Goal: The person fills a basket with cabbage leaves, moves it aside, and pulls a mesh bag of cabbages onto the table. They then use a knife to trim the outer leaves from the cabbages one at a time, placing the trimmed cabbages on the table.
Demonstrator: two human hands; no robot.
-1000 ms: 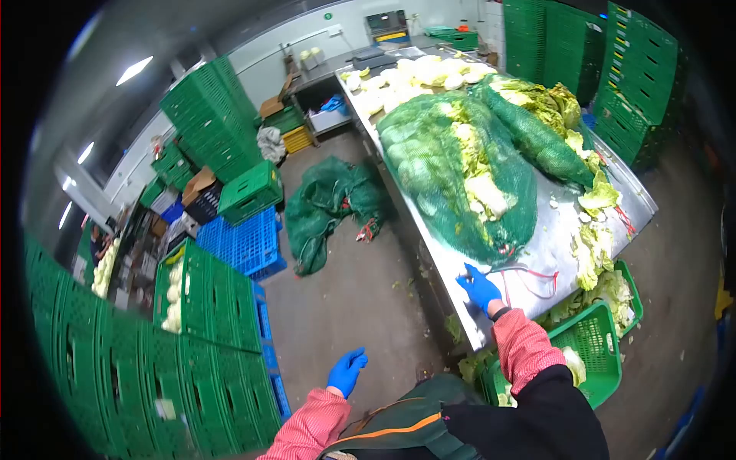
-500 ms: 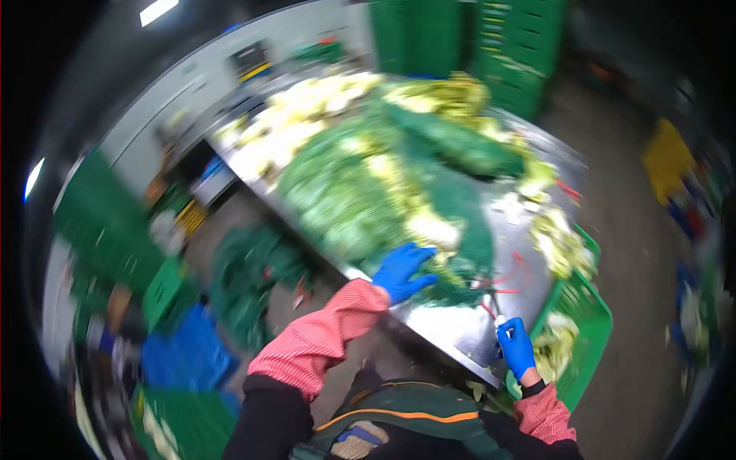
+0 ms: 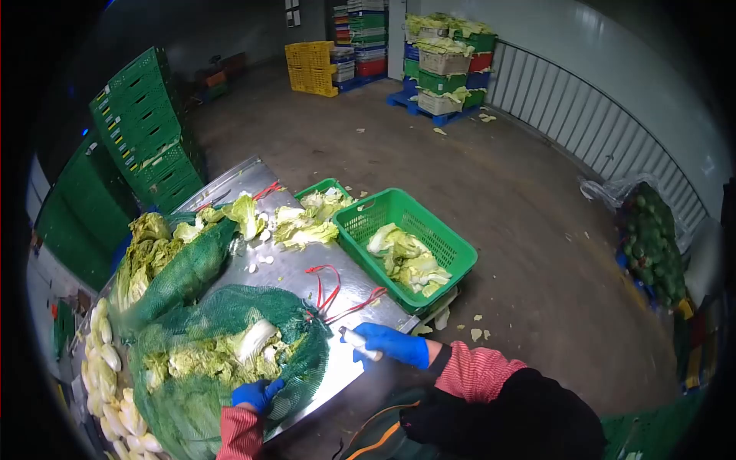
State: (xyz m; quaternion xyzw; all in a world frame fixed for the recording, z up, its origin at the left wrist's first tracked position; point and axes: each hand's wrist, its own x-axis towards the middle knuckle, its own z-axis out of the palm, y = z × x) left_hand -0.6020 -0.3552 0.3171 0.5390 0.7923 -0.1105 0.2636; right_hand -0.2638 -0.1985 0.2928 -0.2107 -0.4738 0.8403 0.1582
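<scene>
A green mesh bag lies on the metal table, its side open over pale, leafy Chinese cabbages. At the bag's near edge is my left hand, in a blue glove, its fingers closed on the mesh beside the cabbage; the fingertips are partly hidden. My right hand, also blue-gloved, is wrapped round the white handle of a knife, held above the table's near right corner. Red drawstrings trail from the bag close to the knife.
Beside the table stands a green crate with cabbage leaves in it. Another filled mesh bag and trimmed cabbages lie on the table's left part. Stacked green crates stand behind; loaded crates on a pallet stand farther off.
My view has swung to the right, bringing the floor, pallet and railing into sight. My left hand has gone from spread on the bag to closed at its edge. The knife stays in my right hand.
</scene>
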